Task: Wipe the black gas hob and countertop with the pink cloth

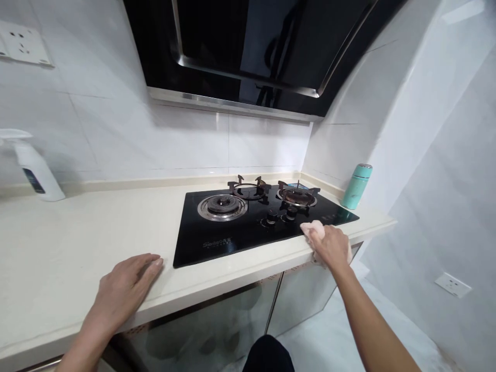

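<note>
My right hand (pixel 334 247) is closed on a pale pink cloth (pixel 313 226), pressed against the front edge of the black gas stove (pixel 240 235) near its right end. Part of the cloth hangs out below my fingers. My left hand (pixel 126 283) rests on the cream countertop (pixel 89 232), left of the stove, fingers stretched out and holding nothing. On the stove, the left burner (pixel 222 205) has no pan support around it. A loose pan support (pixel 250 190) stands behind it, and the right burner (pixel 297 196) has its support in place. Two knobs (pixel 272 217) sit near the front middle.
A white spray bottle (pixel 37 170) stands at the far left of the counter. At the right end stands a green thermos (pixel 356 187). Above the stove hangs a black range hood (pixel 248 51). Cabinet doors (pixel 302 297) lie below the counter edge.
</note>
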